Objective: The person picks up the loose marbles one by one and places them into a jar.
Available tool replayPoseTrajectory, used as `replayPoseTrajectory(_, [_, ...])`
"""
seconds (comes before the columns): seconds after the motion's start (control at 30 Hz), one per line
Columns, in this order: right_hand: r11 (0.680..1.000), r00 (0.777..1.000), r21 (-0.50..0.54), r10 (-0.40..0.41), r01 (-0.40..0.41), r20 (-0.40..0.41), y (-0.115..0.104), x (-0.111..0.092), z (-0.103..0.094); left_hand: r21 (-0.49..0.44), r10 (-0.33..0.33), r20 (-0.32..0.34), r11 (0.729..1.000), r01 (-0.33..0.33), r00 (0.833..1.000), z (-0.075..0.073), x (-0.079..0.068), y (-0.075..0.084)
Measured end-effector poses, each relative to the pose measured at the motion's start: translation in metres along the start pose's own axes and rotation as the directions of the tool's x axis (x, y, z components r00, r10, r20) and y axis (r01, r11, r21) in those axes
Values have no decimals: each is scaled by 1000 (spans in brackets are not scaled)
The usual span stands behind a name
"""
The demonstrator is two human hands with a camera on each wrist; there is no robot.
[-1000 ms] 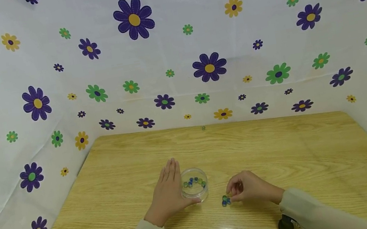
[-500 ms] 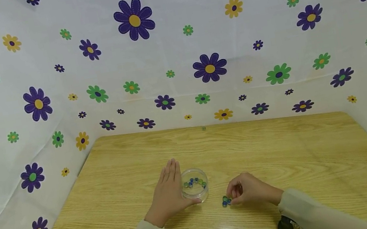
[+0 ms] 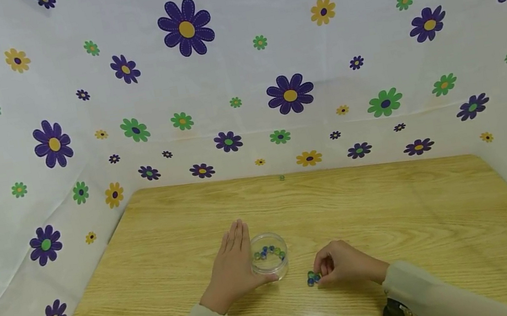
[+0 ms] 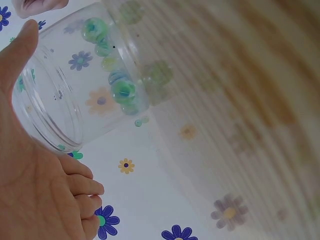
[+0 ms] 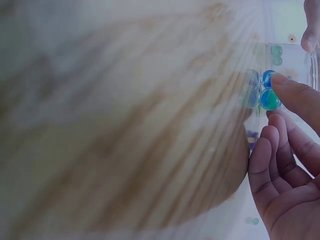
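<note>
Fingers straight, my left hand (image 3: 232,273) rests along the left side of a clear round plastic jar (image 3: 279,272), its thumb touching the front. Several blue and green glass marbles (image 4: 123,92) lie in the jar. Right of it, a small cluster of blue and green marbles (image 3: 311,282) sits on the table. My right hand (image 3: 349,264) is at that cluster, fingers curled, thumb and forefinger pinching a marble (image 5: 270,99) at its right side. In the right wrist view one fingertip overlaps a blue marble (image 5: 267,78), and the hand partly hides the cluster.
A single greenish marble (image 3: 281,178) lies near the back edge of the wooden table (image 3: 182,214). White sheeting (image 3: 238,65) printed with flowers encloses the table at the back and sides. A dark wrist device (image 3: 394,312) sits under the right sleeve.
My right hand has lowered slightly and its fingertips have closed in at the marble cluster. The left hand and the jar stay in place.
</note>
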State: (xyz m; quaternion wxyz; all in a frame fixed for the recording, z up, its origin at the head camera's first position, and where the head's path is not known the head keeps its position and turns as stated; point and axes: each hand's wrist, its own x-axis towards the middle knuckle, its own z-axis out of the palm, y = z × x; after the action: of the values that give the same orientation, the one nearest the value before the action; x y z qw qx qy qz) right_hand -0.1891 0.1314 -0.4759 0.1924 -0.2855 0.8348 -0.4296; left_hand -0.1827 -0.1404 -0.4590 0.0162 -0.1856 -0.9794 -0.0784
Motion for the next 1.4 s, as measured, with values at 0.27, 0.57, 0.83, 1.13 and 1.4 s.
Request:
replayPoseTrajectory(0.27, [999,1000,-35,-2,1,-4,-2,1,0,-15,33,-45,999,-34,998,1,-1,-2])
replayPoseTrajectory(0.57, [999,1000,-31,-15,15,1,3,3,2,-4,24,-44,1000,-24,999,3,0,-2])
replayPoseTrajectory(0.83, [999,1000,-41,-8,9,7,1,3,1,11,16,-29,1000,-16,999,3,0,-3])
replayPoseTrajectory(1.13, [999,1000,-51,-6,6,8,0,1,-1,8,15,-35,1000,-15,999,2,0,-2])
replayPoseTrajectory(1.4, [999,1000,-54,-7,7,5,1,0,-1,-8,15,-25,1000,-15,1000,1,0,-1])
